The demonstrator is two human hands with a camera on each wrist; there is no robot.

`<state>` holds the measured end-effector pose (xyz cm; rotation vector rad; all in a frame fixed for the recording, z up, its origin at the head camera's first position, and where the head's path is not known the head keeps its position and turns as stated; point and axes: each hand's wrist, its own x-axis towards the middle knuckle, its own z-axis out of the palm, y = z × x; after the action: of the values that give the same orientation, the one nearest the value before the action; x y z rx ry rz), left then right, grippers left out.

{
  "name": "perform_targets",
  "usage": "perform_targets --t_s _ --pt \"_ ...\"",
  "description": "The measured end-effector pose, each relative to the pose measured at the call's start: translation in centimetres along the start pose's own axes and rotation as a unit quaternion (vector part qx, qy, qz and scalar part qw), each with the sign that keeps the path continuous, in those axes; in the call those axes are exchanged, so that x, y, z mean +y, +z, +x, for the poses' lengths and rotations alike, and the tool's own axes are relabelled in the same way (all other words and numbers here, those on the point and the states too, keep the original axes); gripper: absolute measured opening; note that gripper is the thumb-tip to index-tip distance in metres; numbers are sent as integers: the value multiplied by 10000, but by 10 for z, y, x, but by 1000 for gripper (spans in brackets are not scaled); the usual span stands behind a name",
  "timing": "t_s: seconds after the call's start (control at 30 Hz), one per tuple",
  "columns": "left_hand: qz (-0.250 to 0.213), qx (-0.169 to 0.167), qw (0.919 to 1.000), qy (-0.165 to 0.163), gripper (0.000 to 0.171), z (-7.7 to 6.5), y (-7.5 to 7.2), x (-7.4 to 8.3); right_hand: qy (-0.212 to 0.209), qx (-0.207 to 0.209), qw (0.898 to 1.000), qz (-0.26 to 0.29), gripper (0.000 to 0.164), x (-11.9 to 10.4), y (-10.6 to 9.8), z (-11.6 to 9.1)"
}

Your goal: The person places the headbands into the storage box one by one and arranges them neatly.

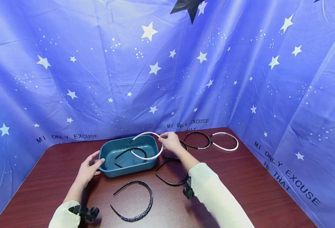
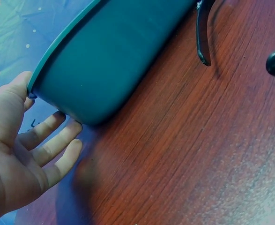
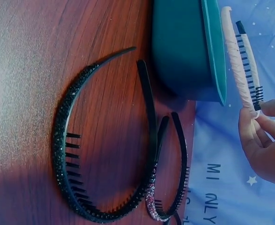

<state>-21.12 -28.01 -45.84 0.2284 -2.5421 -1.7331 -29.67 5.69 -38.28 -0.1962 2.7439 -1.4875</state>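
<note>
My right hand (image 1: 171, 142) pinches a white headband (image 1: 157, 155) at its curved middle, holding it above the right end of a teal basin (image 1: 127, 172). In the right wrist view, black comb teeth line the inside of this white headband (image 3: 240, 70). At the basin's left end, my left hand (image 1: 88, 168) grips the rim, thumb on top and fingers below. The left wrist view shows fingertips (image 2: 74, 126) against the basin's underside. Inside the basin lies a black headband (image 1: 134, 148), partly hidden behind the white one.
On the dark red table (image 1: 56, 177), a black glittery headband (image 1: 151, 199) lies in front of the basin. Another black headband (image 1: 168, 183) sits under my right forearm. Farther right are a dark headband (image 1: 208, 138) and a pale pink one (image 1: 237, 143). Starry blue cloth (image 1: 122, 63) hangs behind.
</note>
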Motion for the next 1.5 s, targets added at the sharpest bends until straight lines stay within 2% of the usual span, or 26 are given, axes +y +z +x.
perform_targets --t_s 0.23,0.63,1.5 --pt "-6 10 10000 -37 64 -1 0 -1 44 -28 10000 -30 22 -4 4 -2" --pt "8 31 10000 -31 63 -1 1 1 -125 -98 9998 82 23 -13 12 -4" --pt "-77 76 9999 0 61 -1 1 1 -195 -17 9997 157 23 -15 37 -6"
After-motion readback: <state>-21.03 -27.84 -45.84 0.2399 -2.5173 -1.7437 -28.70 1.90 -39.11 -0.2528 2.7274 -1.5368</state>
